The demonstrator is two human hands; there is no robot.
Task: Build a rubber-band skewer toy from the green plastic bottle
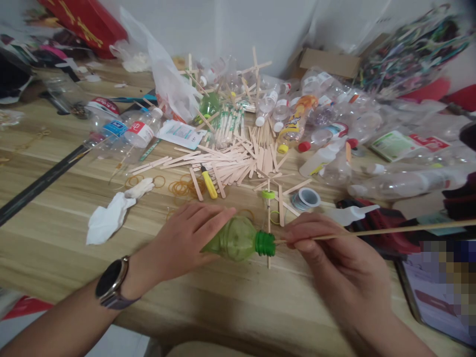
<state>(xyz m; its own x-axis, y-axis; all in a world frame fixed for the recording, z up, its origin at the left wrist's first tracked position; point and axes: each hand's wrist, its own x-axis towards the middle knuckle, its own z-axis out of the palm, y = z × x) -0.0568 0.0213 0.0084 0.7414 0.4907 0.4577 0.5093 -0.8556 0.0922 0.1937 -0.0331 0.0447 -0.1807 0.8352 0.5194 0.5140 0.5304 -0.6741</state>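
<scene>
My left hand (186,238), with a watch on its wrist, is closed round a green plastic bottle (238,239) that lies on its side on the wooden table (55,233). The bottle's green cap (266,244) points right. My right hand (327,253) pinches a long thin wooden skewer (390,230), whose tip touches the cap. A second thin stick (268,223) with a yellow-green cap on top stands crosswise at the bottle's neck.
A heap of flat wooden craft sticks (230,158) lies behind, with orange rubber bands (182,187), a yellow cutter (208,182), a tape roll (307,198), a crumpled tissue (107,218) and several clear plastic bottles (334,114). A dark strip (37,186) lies at left.
</scene>
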